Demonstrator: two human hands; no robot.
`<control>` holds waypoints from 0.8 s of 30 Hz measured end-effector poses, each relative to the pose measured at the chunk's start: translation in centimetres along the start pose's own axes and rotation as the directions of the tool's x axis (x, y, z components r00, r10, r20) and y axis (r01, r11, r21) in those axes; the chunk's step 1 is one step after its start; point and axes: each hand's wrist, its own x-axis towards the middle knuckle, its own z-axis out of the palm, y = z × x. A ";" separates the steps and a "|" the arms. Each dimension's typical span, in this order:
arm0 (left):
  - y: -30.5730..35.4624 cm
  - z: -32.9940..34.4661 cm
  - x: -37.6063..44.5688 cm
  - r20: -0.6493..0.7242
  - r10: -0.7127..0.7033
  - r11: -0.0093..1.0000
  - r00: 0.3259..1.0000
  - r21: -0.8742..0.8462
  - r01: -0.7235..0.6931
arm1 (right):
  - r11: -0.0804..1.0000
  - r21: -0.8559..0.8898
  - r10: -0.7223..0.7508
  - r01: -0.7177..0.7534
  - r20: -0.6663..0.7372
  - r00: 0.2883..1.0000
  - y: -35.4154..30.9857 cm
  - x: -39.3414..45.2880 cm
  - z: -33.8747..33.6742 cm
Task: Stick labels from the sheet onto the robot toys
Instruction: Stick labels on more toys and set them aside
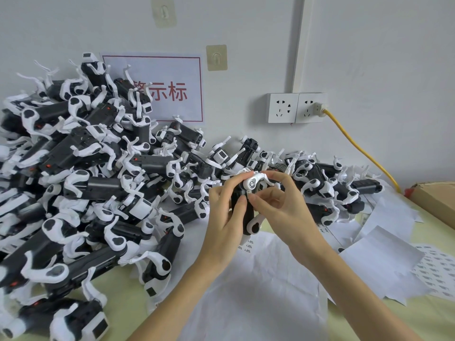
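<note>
The pile of robot toys (81,183) covered the left side and the back edge of the table (438,323); the label sheet (440,274) lay at the right edge; 1 robot toy (248,207) was held above the white papers (258,291) near the middle. The left hand (225,217) grasped its black body; the right hand (283,205) pinched at the white joint, thumb pressing there. I judge the label was being placed; the toy should be kept steady, and the label rubbed flat from 1 edge.
</note>
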 end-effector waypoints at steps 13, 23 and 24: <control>0.1 0.1 -0.1 -0.003 0.011 1.000 1.000 -0.006 -0.011 | 0.998 0.028 0.062 -0.063 0.032 0.998 0.1 0.2 -0.4; -0.4 0.2 -0.1 -0.015 0.034 0.999 0.999 -0.001 -0.034 | 0.994 0.046 0.092 -0.095 0.060 0.994 -0.2 0.2 -0.6; -0.5 0.2 0.0 -0.019 0.034 0.999 0.999 0.001 -0.034 | 0.993 0.052 0.100 -0.104 0.063 0.993 -0.2 0.2 -0.6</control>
